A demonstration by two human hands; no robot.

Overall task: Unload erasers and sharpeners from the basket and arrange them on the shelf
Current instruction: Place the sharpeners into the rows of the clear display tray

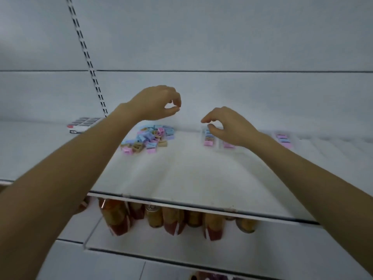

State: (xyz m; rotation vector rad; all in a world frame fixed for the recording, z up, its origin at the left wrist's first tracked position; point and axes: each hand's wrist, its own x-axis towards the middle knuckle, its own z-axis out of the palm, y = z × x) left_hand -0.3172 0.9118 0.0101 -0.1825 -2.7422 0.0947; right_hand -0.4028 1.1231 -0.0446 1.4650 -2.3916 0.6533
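Note:
A loose pile of small pastel sharpeners and erasers (148, 139), pink, blue, purple and tan, lies on the white shelf (181, 170). My left hand (157, 103) hovers above the pile with thumb and forefinger tips touching; nothing shows between them. To the right, clear packs of pink and blue erasers (209, 137) lie flat. My right hand (226, 125) hangs just over these packs, fingers loosely curled, partly hiding a second pack (228, 145). Another pack (285, 140) lies further right. The basket is out of view.
A flat box of dark items (83, 124) sits at the shelf's back left beside the slotted upright (88, 57). Below the shelf edge, orange-red bottles and cans (171, 219) stand on a lower shelf. Bare shelf surface lies in front of the pile and packs.

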